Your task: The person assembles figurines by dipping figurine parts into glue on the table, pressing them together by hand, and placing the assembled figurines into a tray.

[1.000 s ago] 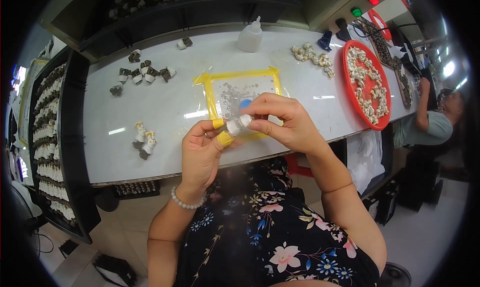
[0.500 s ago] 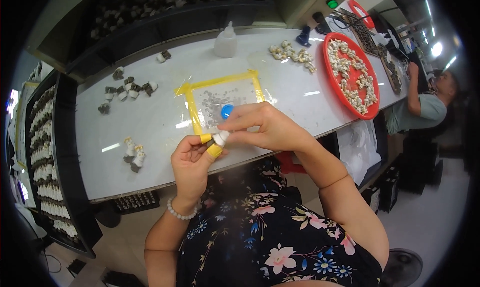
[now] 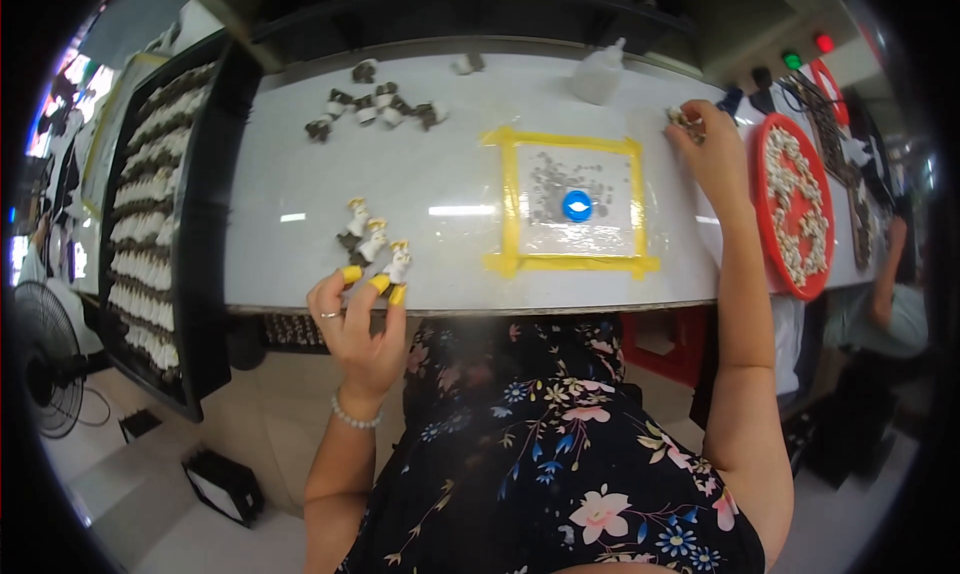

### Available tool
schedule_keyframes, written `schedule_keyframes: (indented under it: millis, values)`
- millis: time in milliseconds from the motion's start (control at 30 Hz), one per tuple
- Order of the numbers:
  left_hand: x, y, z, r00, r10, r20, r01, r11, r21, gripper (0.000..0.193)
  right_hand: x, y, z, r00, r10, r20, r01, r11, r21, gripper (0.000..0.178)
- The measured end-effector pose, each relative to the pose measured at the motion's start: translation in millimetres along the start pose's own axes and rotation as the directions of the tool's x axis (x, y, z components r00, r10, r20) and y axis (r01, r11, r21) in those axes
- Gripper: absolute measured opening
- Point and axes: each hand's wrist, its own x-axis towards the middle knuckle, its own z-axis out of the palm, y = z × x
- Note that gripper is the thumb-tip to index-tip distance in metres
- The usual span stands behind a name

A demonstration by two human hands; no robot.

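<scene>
At the table's front edge my left hand (image 3: pixel 362 319), with yellow tape on its fingertips, pinches the dark base of a small white figurine (image 3: pixel 398 262) with a yellow top. Two similar figurines, one nearer (image 3: pixel 373 239) and one farther (image 3: pixel 356 214), stand close beside it. My right hand (image 3: pixel 715 154) reaches to the far right of the table. Its fingers close on small cream-and-yellow pieces (image 3: pixel 678 119), partly hidden by the hand. Between my hands lies a yellow-taped square (image 3: pixel 510 204) with many small clear dots and a round blue cap (image 3: pixel 577 206) on it.
A red basin (image 3: pixel 768 214) of cream pieces stands right of my right arm. A white squeeze bottle (image 3: pixel 598 74) is at the back. Several dark-and-white parts (image 3: pixel 387 104) lie at far left. A black rack (image 3: pixel 205 234) of figurines flanks the table's left end. Another person (image 3: pixel 885 309) sits far right.
My hands have parted. The left brought the white piece, now with a yellow top, beside the two figurines; the right moved to the cream pieces. The view shifted too.
</scene>
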Motion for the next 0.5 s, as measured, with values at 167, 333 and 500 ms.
schedule_keyframes:
  millis: [167,333,500]
  values:
    - [8,-11,4,0.998,-0.027,-0.065,0.03,0.999,0.044,0.033,-7,-8,10,0.986,-0.158,0.046,0.155,0.985,0.071,0.022]
    - [22,-14,0,0.996,-0.048,-0.081,0.043,0.997,-0.066,0.041,-41,-17,9,0.977,-0.205,0.065,0.154,0.876,0.457,0.021]
    - [90,-12,-4,0.995,0.031,0.097,-0.018,0.991,-0.133,0.036,-72,-26,6,0.98,-0.171,0.1,0.091,0.838,0.539,0.02]
